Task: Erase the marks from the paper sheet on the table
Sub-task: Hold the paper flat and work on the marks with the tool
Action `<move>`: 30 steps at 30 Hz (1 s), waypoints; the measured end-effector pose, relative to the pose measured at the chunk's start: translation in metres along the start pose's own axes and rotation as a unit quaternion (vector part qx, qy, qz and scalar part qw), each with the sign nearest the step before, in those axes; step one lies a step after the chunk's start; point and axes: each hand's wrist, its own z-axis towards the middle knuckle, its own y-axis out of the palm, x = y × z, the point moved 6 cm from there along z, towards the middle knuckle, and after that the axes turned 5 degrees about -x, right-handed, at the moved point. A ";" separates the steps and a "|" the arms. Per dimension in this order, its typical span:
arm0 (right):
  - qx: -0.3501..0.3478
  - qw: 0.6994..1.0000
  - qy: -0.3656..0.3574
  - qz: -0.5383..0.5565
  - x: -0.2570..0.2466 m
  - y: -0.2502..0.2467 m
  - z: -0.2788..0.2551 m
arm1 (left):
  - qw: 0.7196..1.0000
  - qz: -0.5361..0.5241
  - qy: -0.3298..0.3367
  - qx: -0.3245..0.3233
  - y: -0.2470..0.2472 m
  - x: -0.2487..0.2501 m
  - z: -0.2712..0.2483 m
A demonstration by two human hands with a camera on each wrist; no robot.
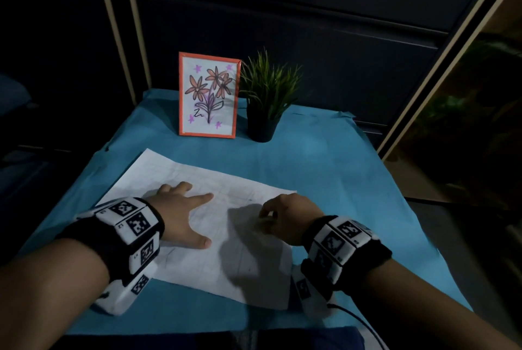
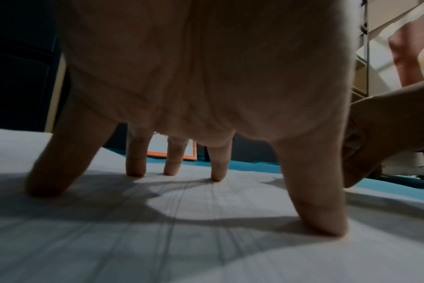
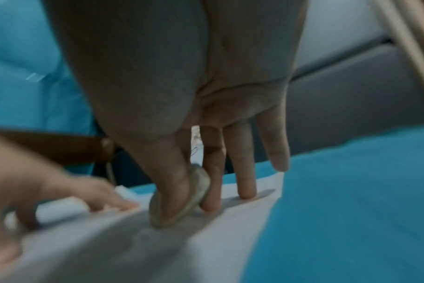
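Head view: high, facing forward-down over paper sheet [image 1: 197,222]; both wrist views very near, low, looking along fingers [image 2: 136,153]; shared: sheet, blue table cover [image 3: 351,191], orange frame [image 2: 157,154] mid-frame.

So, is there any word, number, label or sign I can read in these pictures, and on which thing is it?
No readable text.
White paper sheet: only faint pencil lines, no words legible.
Orange-framed flower drawing: a small black squiggle, not readable as letters.
Black-and-white square code markers on the wristbands: patterns only, tiny characters beside them too small to read.
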 end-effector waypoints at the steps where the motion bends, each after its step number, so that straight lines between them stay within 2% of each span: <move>1: 0.006 1.000 0.005 0.000 0.000 -0.001 0.000 | 1.000 0.001 -0.002 -0.002 0.000 0.000 0.001; 3: 0.009 1.000 0.001 0.004 -0.001 -0.002 0.001 | 1.000 0.008 -0.005 -0.002 -0.004 0.000 0.004; 6: -0.037 0.999 -0.013 0.014 -0.003 0.004 -0.004 | 1.000 0.008 -0.007 -0.011 -0.006 0.001 0.004; 11: 0.027 0.998 0.031 0.037 0.002 0.004 -0.002 | 1.000 0.014 -0.008 -0.011 -0.007 0.000 0.005; 16: -0.020 0.999 -0.002 0.028 -0.007 0.010 -0.006 | 1.000 -0.003 0.003 0.003 -0.007 0.004 -0.001; 21: 0.008 0.999 -0.001 0.044 -0.008 0.010 -0.009 | 0.999 -0.032 0.021 0.006 -0.006 0.009 -0.006; 25: -0.023 0.999 -0.020 0.033 -0.013 0.016 -0.020 | 1.000 -0.015 0.011 -0.013 0.001 0.012 -0.010; 30: 0.008 1.000 0.002 0.023 -0.014 0.010 -0.019 | 1.000 -0.014 0.009 -0.008 0.002 0.011 -0.013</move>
